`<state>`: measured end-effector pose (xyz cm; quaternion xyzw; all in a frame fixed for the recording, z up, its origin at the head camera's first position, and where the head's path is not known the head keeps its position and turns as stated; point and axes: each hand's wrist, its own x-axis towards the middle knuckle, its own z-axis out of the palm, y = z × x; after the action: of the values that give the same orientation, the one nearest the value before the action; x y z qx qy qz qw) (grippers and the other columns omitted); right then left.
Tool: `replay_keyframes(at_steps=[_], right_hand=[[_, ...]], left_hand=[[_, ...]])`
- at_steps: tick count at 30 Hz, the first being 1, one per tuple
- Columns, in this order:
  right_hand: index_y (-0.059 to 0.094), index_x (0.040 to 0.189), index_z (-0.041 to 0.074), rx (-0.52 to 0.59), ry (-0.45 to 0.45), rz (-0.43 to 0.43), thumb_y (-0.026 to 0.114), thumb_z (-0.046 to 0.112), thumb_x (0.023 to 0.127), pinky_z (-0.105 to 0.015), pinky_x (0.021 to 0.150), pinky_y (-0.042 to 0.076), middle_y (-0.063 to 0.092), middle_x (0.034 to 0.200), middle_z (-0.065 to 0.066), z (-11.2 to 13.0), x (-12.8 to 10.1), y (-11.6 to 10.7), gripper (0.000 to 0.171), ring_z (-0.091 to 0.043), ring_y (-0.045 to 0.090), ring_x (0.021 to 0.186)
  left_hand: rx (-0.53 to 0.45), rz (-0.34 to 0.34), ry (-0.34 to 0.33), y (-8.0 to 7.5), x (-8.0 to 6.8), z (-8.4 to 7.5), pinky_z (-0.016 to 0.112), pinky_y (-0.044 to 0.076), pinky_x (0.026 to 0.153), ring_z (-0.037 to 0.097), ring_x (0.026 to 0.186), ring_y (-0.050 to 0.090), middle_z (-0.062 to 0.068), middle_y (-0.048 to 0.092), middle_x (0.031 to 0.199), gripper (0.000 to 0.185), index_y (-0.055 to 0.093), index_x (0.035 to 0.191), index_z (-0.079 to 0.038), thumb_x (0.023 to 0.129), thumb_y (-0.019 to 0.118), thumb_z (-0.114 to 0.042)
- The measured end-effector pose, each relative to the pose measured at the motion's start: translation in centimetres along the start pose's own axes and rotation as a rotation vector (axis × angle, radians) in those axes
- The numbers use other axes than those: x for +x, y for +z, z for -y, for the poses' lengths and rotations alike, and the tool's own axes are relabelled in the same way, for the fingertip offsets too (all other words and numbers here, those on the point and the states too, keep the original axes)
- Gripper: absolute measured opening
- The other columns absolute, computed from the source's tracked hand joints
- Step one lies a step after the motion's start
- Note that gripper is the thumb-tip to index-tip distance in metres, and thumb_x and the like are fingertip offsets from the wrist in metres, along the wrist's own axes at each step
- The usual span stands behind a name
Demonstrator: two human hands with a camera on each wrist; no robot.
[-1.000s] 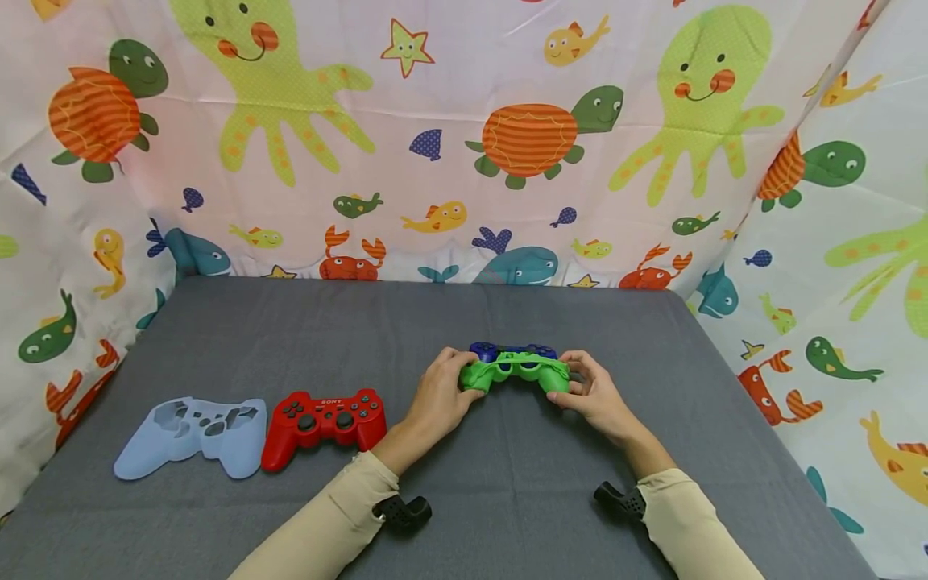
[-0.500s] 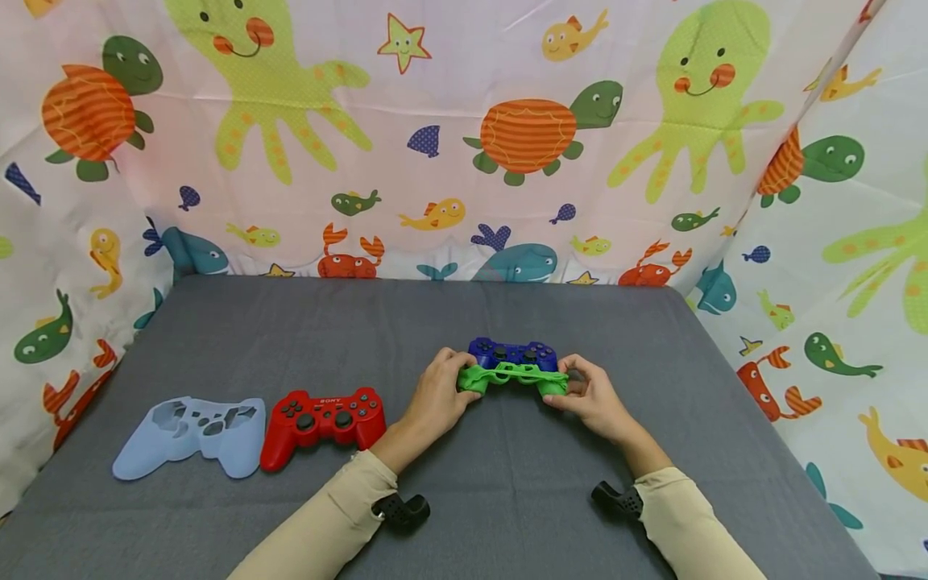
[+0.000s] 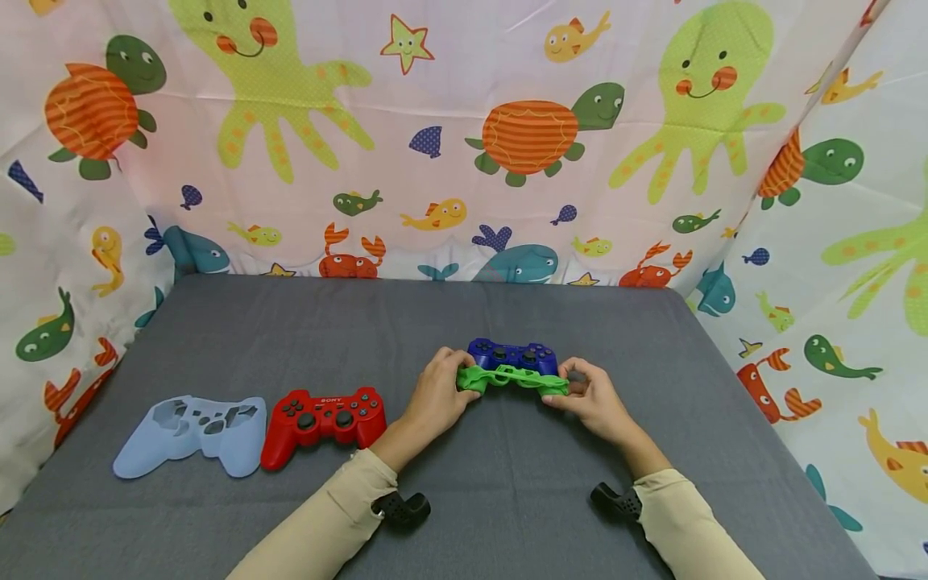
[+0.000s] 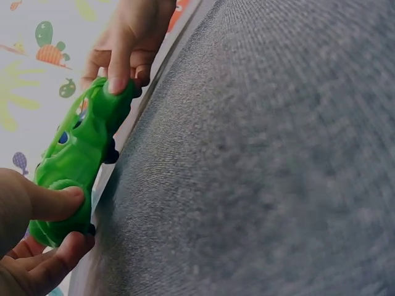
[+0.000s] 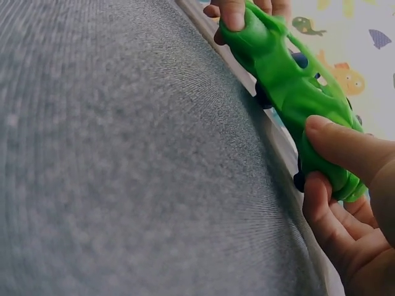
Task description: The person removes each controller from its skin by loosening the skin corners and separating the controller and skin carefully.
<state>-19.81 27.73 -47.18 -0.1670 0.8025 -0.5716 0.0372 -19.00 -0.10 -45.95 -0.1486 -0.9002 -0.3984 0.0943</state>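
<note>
The left hand point(image 3: 441, 380) and right hand point(image 3: 590, 392) pinch opposite ends of a green cover point(image 3: 515, 376), stretched across the near side of a blue controller point(image 3: 511, 354). On the desk point(image 3: 326, 322), left of that controller, lies a red controller point(image 3: 326, 423) and, farther left, a pale blue cover point(image 3: 190, 440).

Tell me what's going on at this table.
A person's left hand and right hand pinch the two ends of a green cover around the handle side of a blue controller. The cover is only partly on: most of the controller's button face shows bare. Off to the left, a red controller and a pale blue cover lie side by side, untouched.
</note>
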Motion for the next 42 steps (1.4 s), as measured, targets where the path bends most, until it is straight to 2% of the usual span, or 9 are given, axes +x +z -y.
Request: replay_keyframes(at_steps=[5,9,14,21,26,29,35,42], right_hand=[[0.042,0.109,-0.007,0.07,-0.032,-0.004,0.071,-0.009,0.087,-0.023,0.054,0.046,0.045,0.107,-0.007,0.0,0.26,0.04,0.037,-0.002,0.055,0.06],[0.039,0.115,-0.01,0.107,-0.035,-0.001,0.069,-0.011,0.088,-0.021,0.06,0.052,0.044,0.11,-0.011,0.02,0.4,0.07,0.041,-0.002,0.063,0.069],[0.039,0.118,-0.009,0.086,-0.025,-0.013,0.069,-0.01,0.088,-0.02,0.061,0.052,0.043,0.112,-0.009,0.13,0.34,0.02,0.043,-0.002,0.061,0.066],[0.04,0.12,-0.008,0.047,-0.011,-0.031,0.069,-0.009,0.089,-0.023,0.059,0.05,0.042,0.116,-0.011,-0.06,0.11,-0.17,0.043,-0.004,0.053,0.059],[0.039,0.122,-0.008,0.039,0.008,-0.036,0.068,-0.008,0.089,-0.023,0.06,0.051,0.042,0.118,-0.012,-0.01,0.07,-0.17,0.043,-0.004,0.051,0.059],[0.04,0.122,-0.008,0.042,0.016,-0.044,0.068,-0.008,0.089,-0.024,0.059,0.051,0.043,0.119,-0.011,0.18,0.12,-0.2,0.043,-0.005,0.052,0.058],[0.04,0.123,-0.006,0.051,0.026,-0.068,0.068,-0.006,0.09,-0.024,0.057,0.049,0.044,0.119,-0.009,0.38,0.31,-0.28,0.043,-0.003,0.048,0.056],[0.04,0.123,-0.006,0.05,0.029,-0.058,0.067,-0.006,0.091,-0.025,0.055,0.047,0.043,0.121,-0.011,0.04,0.1,-0.21,0.042,-0.003,0.045,0.054]], left_hand=[[-0.022,-0.004,-0.027,-0.22,0.1,-0.18,0.032,0.05,0.074,0.018,0.082,0.057,0.008,0.062,0.105,0.04,0.066,0.109,-0.01,0.077,0.089,-0.011],[-0.047,-0.021,-0.041,-0.26,0.07,-0.19,0.028,0.049,0.071,0.017,0.078,0.057,0.01,0.063,0.11,0.045,0.065,0.117,-0.008,0.078,0.088,-0.011],[-0.021,-0.025,-0.036,-0.2,0.14,-0.12,0.026,0.052,0.07,0.015,0.075,0.061,0.009,0.066,0.106,0.044,0.067,0.116,-0.008,0.077,0.088,-0.012],[0.008,0.043,-0.01,-0.3,0.04,-0.41,0.024,0.048,0.063,0.01,0.068,0.056,0.004,0.063,0.089,0.036,0.066,0.102,-0.009,0.075,0.09,-0.014],[0.006,0.087,-0.006,-0.19,0.02,-0.28,0.024,0.048,0.064,0.009,0.069,0.056,0.001,0.063,0.086,0.038,0.065,0.099,-0.01,0.073,0.092,-0.016],[0.004,0.088,-0.002,-0.21,0.04,-0.23,0.024,0.048,0.064,0.008,0.069,0.055,0.001,0.063,0.086,0.038,0.065,0.1,-0.011,0.073,0.092,-0.018],[0.002,0.044,0.008,-0.26,0.16,-0.26,0.025,0.047,0.065,0.008,0.068,0.053,0.0,0.064,0.087,0.035,0.066,0.099,-0.012,0.075,0.09,-0.02],[0.029,0.057,0.002,-0.05,-0.09,-0.25,0.027,0.044,0.068,0.011,0.071,0.05,0.0,0.063,0.086,0.033,0.065,0.097,-0.012,0.076,0.09,-0.02]])
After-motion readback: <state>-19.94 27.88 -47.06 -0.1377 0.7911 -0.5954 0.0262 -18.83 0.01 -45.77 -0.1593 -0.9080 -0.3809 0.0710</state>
